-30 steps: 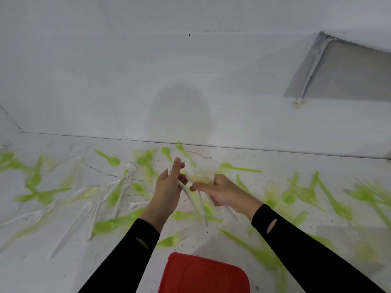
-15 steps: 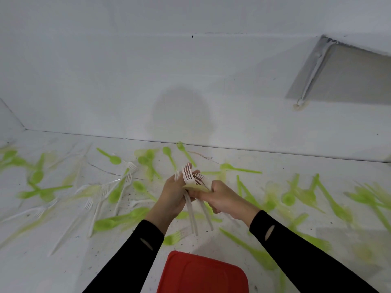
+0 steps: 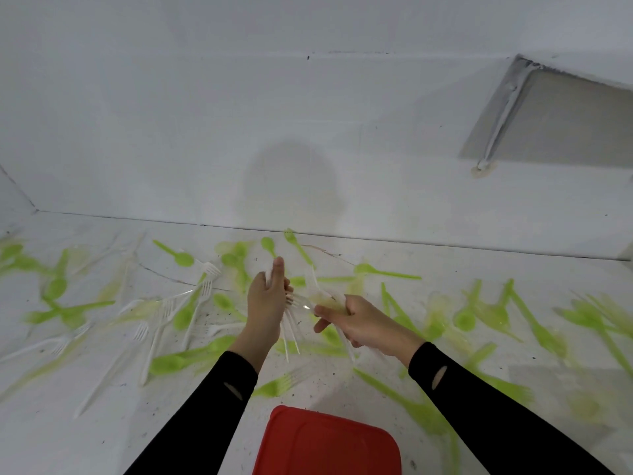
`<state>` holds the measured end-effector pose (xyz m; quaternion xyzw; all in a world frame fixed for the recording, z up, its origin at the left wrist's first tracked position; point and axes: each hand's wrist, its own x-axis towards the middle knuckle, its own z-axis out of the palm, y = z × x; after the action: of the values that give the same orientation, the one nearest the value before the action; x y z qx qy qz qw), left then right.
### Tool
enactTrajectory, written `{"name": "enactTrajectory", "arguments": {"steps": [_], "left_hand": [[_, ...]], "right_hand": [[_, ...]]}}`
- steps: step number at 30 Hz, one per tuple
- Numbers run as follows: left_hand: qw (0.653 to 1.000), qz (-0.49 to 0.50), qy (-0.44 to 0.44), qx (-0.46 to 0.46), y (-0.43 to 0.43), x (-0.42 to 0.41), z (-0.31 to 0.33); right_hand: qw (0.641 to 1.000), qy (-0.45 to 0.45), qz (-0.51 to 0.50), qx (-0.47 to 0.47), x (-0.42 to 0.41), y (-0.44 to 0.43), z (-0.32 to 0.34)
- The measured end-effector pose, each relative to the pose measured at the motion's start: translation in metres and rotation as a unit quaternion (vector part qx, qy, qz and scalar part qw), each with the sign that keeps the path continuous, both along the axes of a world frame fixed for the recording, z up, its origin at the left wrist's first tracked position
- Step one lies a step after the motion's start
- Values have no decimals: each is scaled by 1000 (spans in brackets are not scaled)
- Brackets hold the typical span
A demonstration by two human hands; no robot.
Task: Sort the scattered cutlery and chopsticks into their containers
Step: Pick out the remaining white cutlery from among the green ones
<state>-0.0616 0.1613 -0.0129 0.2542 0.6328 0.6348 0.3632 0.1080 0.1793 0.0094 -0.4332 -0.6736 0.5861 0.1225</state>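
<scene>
Both my hands are raised over the white surface (image 3: 445, 262). My left hand (image 3: 267, 303) holds a bunch of white plastic forks (image 3: 291, 332), handles pointing down towards me, its index finger stretched upward. My right hand (image 3: 356, 322) pinches a pale cutlery piece (image 3: 317, 286) near its head, a little to the right of the left hand. Green plastic spoons and forks (image 3: 178, 257) and white forks (image 3: 202, 303) lie scattered all over the surface. A red container lid (image 3: 325, 443) sits at the near edge between my arms.
A white wall (image 3: 308, 132) rises behind the surface. A grey panel (image 3: 561, 125) with a white pipe is at the upper right. More green cutlery (image 3: 537, 330) lies to the right and at the far left (image 3: 58, 286).
My hands were pressed together around the fork bunch; now they have drawn slightly apart, the right one pulling a pale piece to the right while the left keeps the white forks.
</scene>
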Motion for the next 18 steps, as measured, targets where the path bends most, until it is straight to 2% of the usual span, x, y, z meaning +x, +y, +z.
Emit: {"name": "enactTrajectory", "arguments": {"steps": [4,8,11,13,18], "left_hand": [[992,-119,-10,-38,2,-8,3],[953,-280,-87,-72,-5,-12,-6],[952,-260,-157,-32,-10,0,-13],[950,-260,-172,-12,-12,10,-17],[932,-280,-227,25,-11,27,-21]], "right_hand": [[999,-6,-29,35,1,0,-5],[999,-31,-27,25,10,1,-10],[997,-72,17,17,12,0,-17],[994,-96,50,25,15,-2,-16],[991,-57,109,-52,22,-2,-9]]}}
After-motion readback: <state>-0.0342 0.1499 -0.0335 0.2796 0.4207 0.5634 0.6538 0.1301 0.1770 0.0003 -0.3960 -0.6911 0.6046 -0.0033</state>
